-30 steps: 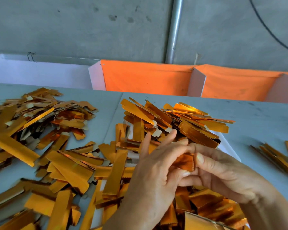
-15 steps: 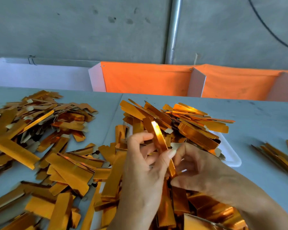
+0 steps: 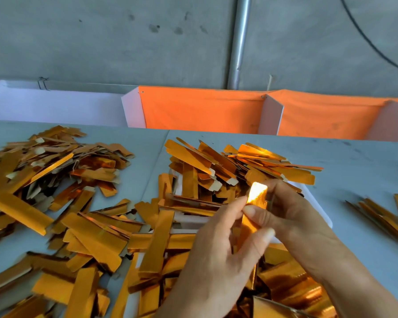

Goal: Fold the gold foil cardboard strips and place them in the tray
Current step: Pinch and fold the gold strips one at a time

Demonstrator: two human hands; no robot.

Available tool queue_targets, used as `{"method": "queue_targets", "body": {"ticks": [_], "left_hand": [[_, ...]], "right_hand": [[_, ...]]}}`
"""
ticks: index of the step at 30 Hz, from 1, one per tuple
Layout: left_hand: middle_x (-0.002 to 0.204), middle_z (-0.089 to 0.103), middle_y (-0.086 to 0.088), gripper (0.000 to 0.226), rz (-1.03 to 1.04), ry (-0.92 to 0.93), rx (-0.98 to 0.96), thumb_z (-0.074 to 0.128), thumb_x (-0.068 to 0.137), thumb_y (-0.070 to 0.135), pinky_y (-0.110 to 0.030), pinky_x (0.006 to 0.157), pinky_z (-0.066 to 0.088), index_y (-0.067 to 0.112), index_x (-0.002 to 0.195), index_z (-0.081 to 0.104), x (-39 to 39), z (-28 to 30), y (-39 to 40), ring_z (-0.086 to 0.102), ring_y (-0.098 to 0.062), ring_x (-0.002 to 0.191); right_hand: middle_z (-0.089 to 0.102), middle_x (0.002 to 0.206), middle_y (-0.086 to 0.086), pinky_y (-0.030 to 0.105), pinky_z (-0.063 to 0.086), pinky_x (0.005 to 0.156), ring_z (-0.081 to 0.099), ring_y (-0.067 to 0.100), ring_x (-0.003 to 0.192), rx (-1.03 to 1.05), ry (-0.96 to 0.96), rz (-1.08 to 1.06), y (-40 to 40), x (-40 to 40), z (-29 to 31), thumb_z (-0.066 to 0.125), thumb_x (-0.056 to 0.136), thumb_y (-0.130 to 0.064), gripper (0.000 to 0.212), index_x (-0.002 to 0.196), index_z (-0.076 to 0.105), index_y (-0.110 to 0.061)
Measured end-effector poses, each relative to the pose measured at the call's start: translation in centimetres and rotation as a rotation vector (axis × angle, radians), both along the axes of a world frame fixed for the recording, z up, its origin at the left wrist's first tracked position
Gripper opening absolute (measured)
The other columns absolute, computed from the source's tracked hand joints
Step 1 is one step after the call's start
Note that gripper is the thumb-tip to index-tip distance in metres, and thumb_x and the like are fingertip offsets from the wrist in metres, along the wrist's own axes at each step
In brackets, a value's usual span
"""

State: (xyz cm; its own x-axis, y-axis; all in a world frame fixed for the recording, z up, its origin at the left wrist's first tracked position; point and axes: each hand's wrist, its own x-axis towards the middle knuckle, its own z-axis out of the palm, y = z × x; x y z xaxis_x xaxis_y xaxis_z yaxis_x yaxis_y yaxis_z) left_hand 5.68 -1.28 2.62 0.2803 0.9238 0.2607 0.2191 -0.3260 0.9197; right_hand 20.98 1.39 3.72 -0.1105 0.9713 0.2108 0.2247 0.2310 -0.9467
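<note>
One gold foil strip [image 3: 257, 196] stands nearly upright between both my hands, its top catching the light. My left hand [image 3: 221, 255] pinches its lower part with thumb and forefinger. My right hand [image 3: 292, 216] grips its upper part from the right, fingers curled round it. A white tray [image 3: 317, 203] lies just behind my hands, heaped with gold strips [image 3: 239, 166]; only its right rim shows. Loose gold strips [image 3: 97, 230] cover the table in front and to the left.
A second heap of gold strips [image 3: 51, 164] lies at the far left. A few strips [image 3: 384, 214] rest at the right edge. Orange and white partition boards [image 3: 202, 111] stand along the table's far edge, with a grey wall and metal pipe [image 3: 239, 42] behind.
The strip went from bunched low between my hands to held upright and drawn out; my hands have shifted right and slightly up along it.
</note>
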Motion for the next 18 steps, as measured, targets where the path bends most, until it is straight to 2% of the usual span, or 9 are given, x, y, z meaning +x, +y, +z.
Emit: {"method": "queue_targets", "body": {"ticks": [2, 5, 7, 9, 11, 13, 14, 16, 18], "left_hand": [[0.115, 0.050, 0.036, 0.044, -0.004, 0.038, 0.014, 0.059, 0.085, 0.048, -0.010, 0.089, 0.044, 0.069, 0.113, 0.033, -0.2, -0.1, 0.3, 0.048, 0.013, 0.111], [0.113, 0.059, 0.027, 0.041, -0.017, 0.005, 0.001, 0.054, 0.093, 0.031, -0.012, 0.087, 0.047, 0.066, 0.111, 0.045, -0.9, 0.2, 0.7, 0.054, 0.009, 0.107], [0.113, 0.061, 0.028, 0.040, -0.004, -0.063, -0.074, 0.050, 0.096, 0.024, -0.009, 0.086, 0.046, 0.061, 0.111, 0.050, -1.4, 0.2, 0.8, 0.055, 0.011, 0.107], [0.107, 0.064, 0.028, 0.040, -0.026, -0.109, -0.137, 0.046, 0.098, 0.021, -0.003, 0.080, 0.044, 0.058, 0.109, 0.055, -1.7, 0.2, 0.8, 0.056, 0.015, 0.101], [0.094, 0.071, 0.017, 0.037, -0.085, -0.117, -0.183, 0.043, 0.099, 0.023, -0.007, 0.071, 0.047, 0.054, 0.111, 0.061, -1.7, 0.3, 0.7, 0.063, 0.007, 0.086], [0.084, 0.072, 0.007, 0.033, -0.107, -0.148, -0.236, 0.044, 0.099, 0.024, -0.012, 0.067, 0.047, 0.047, 0.112, 0.063, -1.7, 0.2, 0.7, 0.064, 0.000, 0.074], [0.084, 0.072, 0.005, 0.032, -0.114, -0.163, -0.261, 0.045, 0.099, 0.024, -0.015, 0.068, 0.047, 0.045, 0.113, 0.063, -1.7, 0.1, 0.8, 0.064, -0.003, 0.072], [0.085, 0.071, 0.002, 0.030, -0.138, -0.172, -0.289, 0.045, 0.098, 0.025, -0.019, 0.070, 0.049, 0.042, 0.117, 0.061, -1.6, 0.0, 0.8, 0.064, -0.008, 0.072], [0.090, 0.072, 0.003, 0.029, -0.144, -0.184, -0.257, 0.045, 0.097, 0.037, -0.019, 0.072, 0.051, 0.038, 0.124, 0.055, -1.4, -0.1, 0.8, 0.066, -0.007, 0.079]], "right_hand": [[0.068, 0.084, -0.003, 0.028, 0.056, 0.068, 0.068, 0.013, 0.081, -0.016, -0.029, 0.012, 0.0, 0.0, 0.0, 0.069, 0.073, -0.045, 0.026, 0.094, 0.063, -0.031], [0.071, 0.087, -0.001, 0.030, 0.057, 0.071, 0.070, 0.016, 0.082, -0.037, 0.039, 0.096, -0.1, 0.3, 0.1, 0.061, 0.084, -0.050, 0.022, 0.098, 0.067, -0.034], [0.072, 0.092, -0.005, 0.032, 0.056, 0.076, 0.071, 0.017, 0.084, -0.038, 0.096, 0.084, 0.0, 0.9, 0.2, 0.056, 0.086, -0.051, 0.029, 0.107, 0.068, -0.036], [0.071, 0.096, -0.008, 0.026, 0.054, 0.070, 0.066, 0.011, 0.083, -0.042, 0.174, 0.121, 0.1, 1.3, 0.4, 0.060, 0.086, -0.052, 0.035, 0.115, 0.068, -0.033], [0.069, 0.107, 0.005, 0.019, 0.049, 0.060, 0.061, 0.012, 0.081, -0.059, 0.259, 0.212, 0.1, 1.6, 0.6, 0.064, 0.081, -0.051, 0.046, 0.119, 0.067, -0.026], [0.067, 0.100, 0.015, 0.018, 0.047, 0.056, 0.059, 0.012, 0.073, -0.079, 0.299, 0.296, 0.0, 1.8, 0.8, 0.075, 0.076, -0.049, 0.050, 0.114, 0.069, -0.018], [0.067, 0.091, 0.012, 0.018, 0.047, 0.054, 0.058, 0.010, 0.068, -0.086, 0.307, 0.324, 0.0, 1.8, 0.8, 0.078, 0.073, -0.046, 0.048, 0.109, 0.071, -0.014], [0.065, 0.079, 0.006, 0.018, 0.049, 0.054, 0.060, 0.010, 0.062, -0.087, 0.314, 0.330, 0.0, 1.8, 0.8, 0.082, 0.069, -0.042, 0.042, 0.094, 0.073, -0.010], [0.063, 0.075, 0.010, 0.020, 0.049, 0.054, 0.059, 0.013, 0.060, -0.082, 0.309, 0.285, 0.1, 1.7, 0.8, 0.084, 0.066, -0.042, 0.040, 0.083, 0.071, -0.009]]}}
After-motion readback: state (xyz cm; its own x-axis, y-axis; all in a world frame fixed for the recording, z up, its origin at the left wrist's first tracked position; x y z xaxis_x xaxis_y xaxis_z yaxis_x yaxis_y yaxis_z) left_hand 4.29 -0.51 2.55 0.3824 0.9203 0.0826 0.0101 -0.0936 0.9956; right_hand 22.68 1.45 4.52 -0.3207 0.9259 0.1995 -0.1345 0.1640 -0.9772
